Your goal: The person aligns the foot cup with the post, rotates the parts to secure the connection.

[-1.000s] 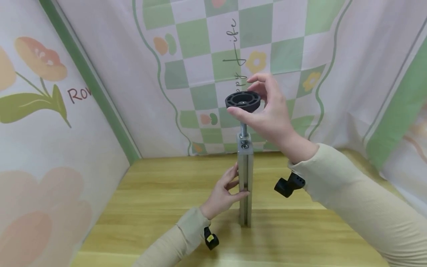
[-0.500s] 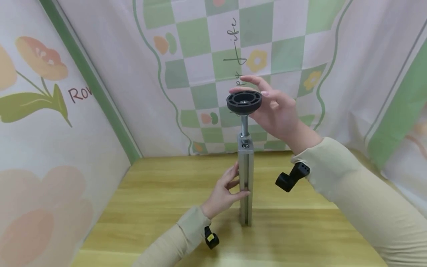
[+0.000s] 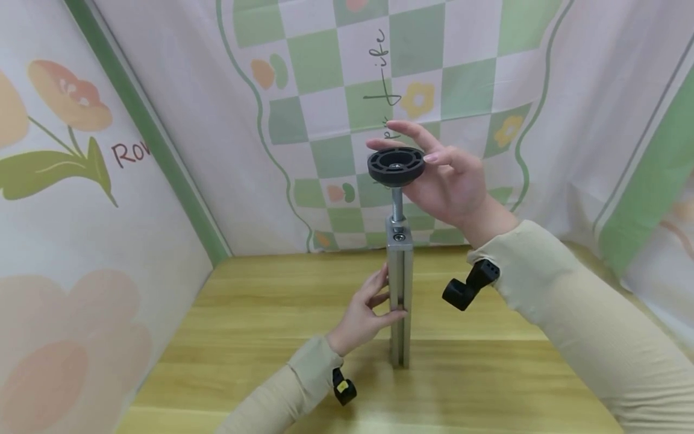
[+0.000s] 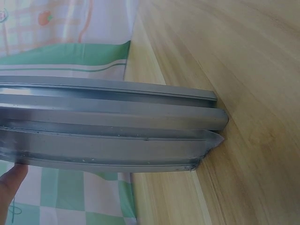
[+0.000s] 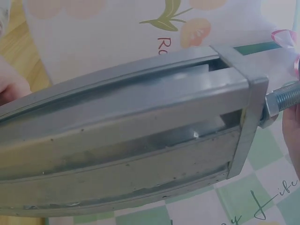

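A grey aluminium profile [image 3: 400,271] stands upright on the table, its slots running lengthwise. My left hand [image 3: 359,316] grips it around the middle, thumb across the near face and fingers behind. From the profile's end plate [image 5: 255,103] rises a threaded bolt [image 3: 397,204] with a nut at its base. On top of the bolt sits a round black levelling foot [image 3: 396,175]. My right hand [image 3: 452,184] is around this foot, thumb at its right rim and fingers reaching behind it. In the left wrist view the profile's lower end [image 4: 206,122] meets the table.
The light wooden table [image 3: 260,313] extends to both sides of the profile. Behind it hangs a green-and-white checked cloth [image 3: 311,54], and a flower-printed cloth [image 3: 49,241] hangs on the left. Black wrist-camera mounts [image 3: 470,286] stick out below both cuffs.
My right thumb has swung from the foot's front to its right rim, and the fingers have moved leftward behind it. My left hand and the profile stay in place.
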Available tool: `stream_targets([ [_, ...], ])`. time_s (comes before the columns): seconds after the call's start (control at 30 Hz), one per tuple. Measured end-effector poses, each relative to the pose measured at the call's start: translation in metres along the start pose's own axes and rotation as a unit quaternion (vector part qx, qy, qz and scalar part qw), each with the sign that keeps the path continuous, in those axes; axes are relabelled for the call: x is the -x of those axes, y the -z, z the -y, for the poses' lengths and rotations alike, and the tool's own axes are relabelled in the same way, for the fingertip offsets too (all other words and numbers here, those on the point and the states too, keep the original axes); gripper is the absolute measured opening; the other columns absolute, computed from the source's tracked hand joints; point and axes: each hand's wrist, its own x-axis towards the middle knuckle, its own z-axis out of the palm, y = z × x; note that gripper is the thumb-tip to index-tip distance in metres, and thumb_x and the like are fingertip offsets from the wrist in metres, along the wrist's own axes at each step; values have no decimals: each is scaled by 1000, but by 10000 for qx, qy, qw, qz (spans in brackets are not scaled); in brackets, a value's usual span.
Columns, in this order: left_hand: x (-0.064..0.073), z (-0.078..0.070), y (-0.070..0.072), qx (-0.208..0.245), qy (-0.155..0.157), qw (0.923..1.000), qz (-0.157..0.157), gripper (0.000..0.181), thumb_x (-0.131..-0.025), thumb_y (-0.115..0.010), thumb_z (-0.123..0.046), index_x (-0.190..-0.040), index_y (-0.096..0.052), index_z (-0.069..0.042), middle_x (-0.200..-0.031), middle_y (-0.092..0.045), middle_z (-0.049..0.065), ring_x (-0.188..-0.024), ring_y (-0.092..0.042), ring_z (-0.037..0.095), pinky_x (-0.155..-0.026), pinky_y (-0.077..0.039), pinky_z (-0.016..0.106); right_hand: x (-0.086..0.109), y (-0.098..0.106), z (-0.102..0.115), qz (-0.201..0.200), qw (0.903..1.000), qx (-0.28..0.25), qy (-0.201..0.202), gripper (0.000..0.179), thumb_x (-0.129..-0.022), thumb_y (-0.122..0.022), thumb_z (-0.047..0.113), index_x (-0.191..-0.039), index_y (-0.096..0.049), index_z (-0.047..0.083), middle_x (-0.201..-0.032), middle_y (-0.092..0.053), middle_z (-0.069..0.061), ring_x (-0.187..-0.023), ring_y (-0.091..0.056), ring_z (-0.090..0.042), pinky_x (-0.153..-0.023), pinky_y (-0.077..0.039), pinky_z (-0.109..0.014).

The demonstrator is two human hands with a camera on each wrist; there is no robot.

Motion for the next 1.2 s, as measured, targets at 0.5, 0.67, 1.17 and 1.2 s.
stream_targets([
  [0.5, 0, 0, -2, -17, -10, 10000, 36, 90, -81, -67, 8, -151, -19, -22, -151, -29, 18, -129, -42, 35, -103, -44, 34, 3, 0, -6, -134, 9970, 681, 349, 41, -86, -48, 13, -127, -45, 8, -123, -54, -11, -112, -53, -23, -102, -39, -28],
  [0.67, 1, 0, -2, -54, -10, 10000, 0, 90, -82, -67, 8, -151, -20, -25, -149, -30, 18, -127, -43, 37, -103, -44, 34, 3, 1, -9, 81, 9943, 835, 652, 37, -89, -47, 10, -126, -46, 9, -123, -56, -11, -111, -54, -23, -101, -40, -29],
  [1.17, 1, -3, -2, -105, -63, 9999, 29, 88, -82, -67, 8, -151, -20, -20, -148, -31, 19, -126, -44, 39, -102, -46, 38, 7, -4, -4, -184, 9824, 1655, 851, 32, -89, -49, 9, -122, -48, 8, -121, -57, -10, -113, -55, -26, -99, -44, -30],
  [1.2, 1, -3, -2, -97, -53, 9999, 30, 88, -82, -67, 8, -151, -20, -20, -148, -31, 19, -126, -43, 38, -102, -46, 38, 7, -4, -4, -236, 9813, 1704, 862, 32, -89, -50, 9, -121, -48, 8, -121, -56, -10, -113, -54, -26, -98, -44, -30],
])
